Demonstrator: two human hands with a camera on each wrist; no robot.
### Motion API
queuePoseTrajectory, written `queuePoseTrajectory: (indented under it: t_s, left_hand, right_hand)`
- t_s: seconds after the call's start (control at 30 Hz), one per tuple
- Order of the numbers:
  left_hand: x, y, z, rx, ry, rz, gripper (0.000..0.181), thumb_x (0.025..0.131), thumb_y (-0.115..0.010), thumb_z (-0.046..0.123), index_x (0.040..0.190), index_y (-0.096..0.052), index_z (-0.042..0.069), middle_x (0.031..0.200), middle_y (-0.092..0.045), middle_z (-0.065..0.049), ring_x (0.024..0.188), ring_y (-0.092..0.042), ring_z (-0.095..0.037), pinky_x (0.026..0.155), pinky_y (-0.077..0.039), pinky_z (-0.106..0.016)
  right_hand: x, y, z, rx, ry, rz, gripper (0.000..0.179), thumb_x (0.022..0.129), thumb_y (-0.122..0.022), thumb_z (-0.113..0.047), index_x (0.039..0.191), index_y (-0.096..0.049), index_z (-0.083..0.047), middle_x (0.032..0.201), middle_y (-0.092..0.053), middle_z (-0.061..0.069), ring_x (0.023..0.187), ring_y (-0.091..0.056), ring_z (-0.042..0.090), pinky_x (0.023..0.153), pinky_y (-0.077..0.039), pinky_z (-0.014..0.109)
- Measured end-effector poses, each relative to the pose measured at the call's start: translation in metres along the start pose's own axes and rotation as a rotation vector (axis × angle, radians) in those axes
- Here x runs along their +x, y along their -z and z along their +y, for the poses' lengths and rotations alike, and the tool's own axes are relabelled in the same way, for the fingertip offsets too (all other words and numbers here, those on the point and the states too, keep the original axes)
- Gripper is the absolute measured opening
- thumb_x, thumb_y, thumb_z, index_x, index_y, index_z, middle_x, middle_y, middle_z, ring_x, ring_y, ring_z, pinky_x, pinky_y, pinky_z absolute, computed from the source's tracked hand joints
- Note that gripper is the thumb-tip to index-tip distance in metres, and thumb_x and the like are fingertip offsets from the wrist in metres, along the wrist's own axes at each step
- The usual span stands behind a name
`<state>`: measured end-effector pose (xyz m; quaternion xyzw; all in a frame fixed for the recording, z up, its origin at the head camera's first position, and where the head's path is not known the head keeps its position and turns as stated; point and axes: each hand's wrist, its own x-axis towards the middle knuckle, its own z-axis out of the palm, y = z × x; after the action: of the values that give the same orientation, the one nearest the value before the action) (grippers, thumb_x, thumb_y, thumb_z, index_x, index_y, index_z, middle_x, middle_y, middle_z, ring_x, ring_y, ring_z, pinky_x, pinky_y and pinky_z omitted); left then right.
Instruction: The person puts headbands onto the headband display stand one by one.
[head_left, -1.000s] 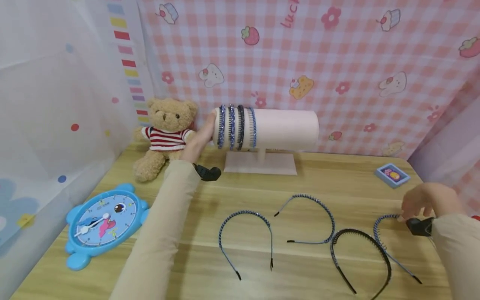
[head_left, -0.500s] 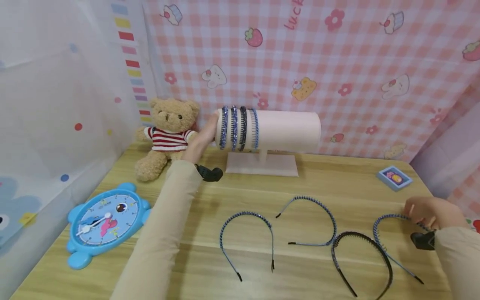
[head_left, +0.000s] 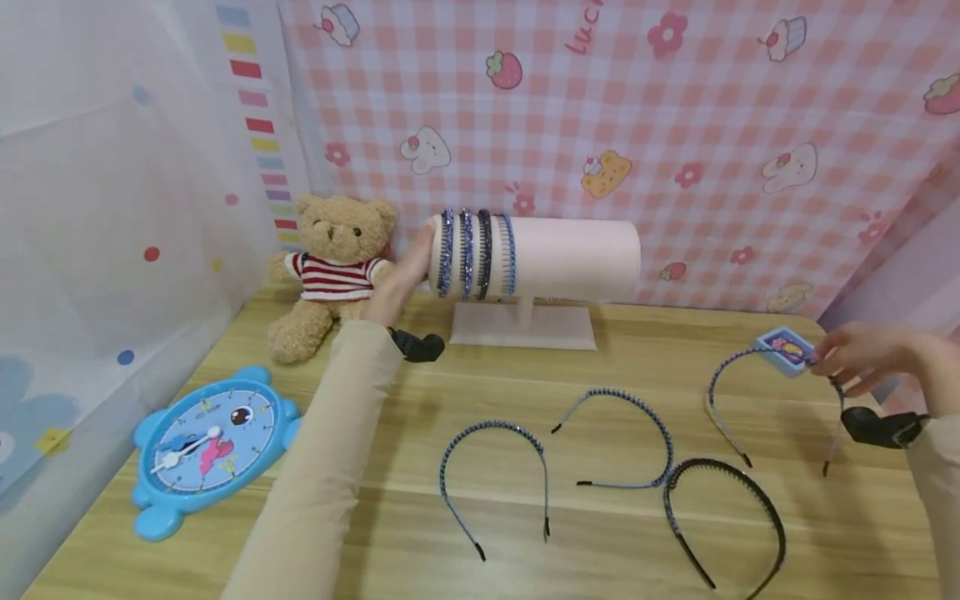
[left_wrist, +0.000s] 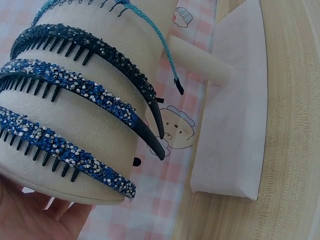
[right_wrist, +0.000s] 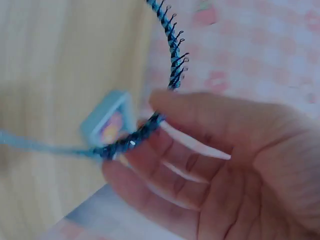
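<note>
My right hand [head_left: 870, 354] pinches a thin blue braided headband [right_wrist: 132, 141] with fine comb teeth, raised over the table's right side with its tips hanging down. My left hand [head_left: 405, 279] rests against the left end of a pale padded roll stand [head_left: 577, 254]; part of its fingers is hidden behind the roll's rim in the left wrist view. Around the roll sit two blue glittery headbands [left_wrist: 60, 145], a black glittery headband [head_left: 484, 254] and a thin blue headband [head_left: 511, 254]. Lying on the table are two blue headbands [head_left: 491, 424] and a black headband [head_left: 771, 506].
A teddy bear [head_left: 333, 279] in a striped shirt sits left of the stand. Near the table's left edge lies a blue toy clock [head_left: 213, 442]. A small blue framed picture [head_left: 783, 358] lies at the back right, partly behind the right hand's headband. A checked cloth hangs behind.
My right hand has taken hold of the right-hand blue headband and lifted it off the table, up and away from the black one. My left hand stays at the stand.
</note>
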<state>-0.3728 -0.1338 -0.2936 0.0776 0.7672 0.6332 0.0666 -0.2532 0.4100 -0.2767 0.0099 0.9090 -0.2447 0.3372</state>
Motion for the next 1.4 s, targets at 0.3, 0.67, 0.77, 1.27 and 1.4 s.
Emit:
queuePoseTrajectory:
  t_s: [0.3,0.67,0.77,1.27,1.4]
  left_hand:
    - [0.0,0.001,-0.001,0.005,-0.001,0.01,0.061,0.098,-0.007,0.045,0.147,-0.011,0.01,0.152,-0.015,-0.009,0.138,-0.019,-0.021,0.115,-0.021,-0.036]
    - [-0.001,0.0,0.001,0.011,0.004,0.019,0.061,0.098,-0.009,0.046,0.147,-0.013,0.01,0.153,-0.014,-0.007,0.14,-0.016,-0.019,0.115,-0.019,-0.035]
    - [-0.001,0.0,0.001,0.009,0.001,0.012,0.061,0.098,-0.008,0.046,0.147,-0.011,0.011,0.153,-0.013,-0.007,0.14,-0.015,-0.019,0.115,-0.019,-0.035]
    - [-0.002,-0.001,-0.005,0.003,-0.054,0.029,0.058,0.098,-0.009,0.043,0.147,-0.011,0.01,0.152,-0.016,-0.01,0.138,-0.02,-0.022,0.114,-0.022,-0.037]
    - [-0.001,0.0,-0.004,0.0,-0.065,0.028,0.058,0.099,-0.009,0.041,0.147,-0.011,0.009,0.151,-0.018,-0.012,0.137,-0.022,-0.024,0.113,-0.023,-0.039]
  right_hand:
    - [0.013,-0.004,-0.059,0.091,0.24,0.123,0.039,0.091,-0.055,-0.027,0.106,-0.043,0.007,0.089,-0.055,0.005,0.081,-0.059,0.012,0.076,-0.056,0.034]
    - [0.046,-0.024,-0.117,0.372,0.397,0.283,0.038,0.089,-0.06,-0.022,0.107,-0.038,0.004,0.091,-0.049,0.001,0.083,-0.062,0.014,0.08,-0.055,0.034]
    - [0.052,-0.03,-0.131,0.413,0.417,0.336,0.038,0.088,-0.061,-0.02,0.11,-0.038,0.002,0.093,-0.048,0.0,0.083,-0.063,0.014,0.08,-0.055,0.032]
    - [0.074,-0.053,-0.166,0.246,0.585,0.645,0.031,0.08,-0.07,-0.019,0.096,-0.056,0.003,0.08,-0.062,0.0,0.071,-0.061,0.007,0.063,-0.055,0.024]
    - [0.075,-0.052,-0.17,0.105,0.541,0.766,0.033,0.079,-0.071,-0.026,0.092,-0.055,0.001,0.088,-0.062,0.01,0.078,-0.058,0.015,0.063,-0.051,0.026]
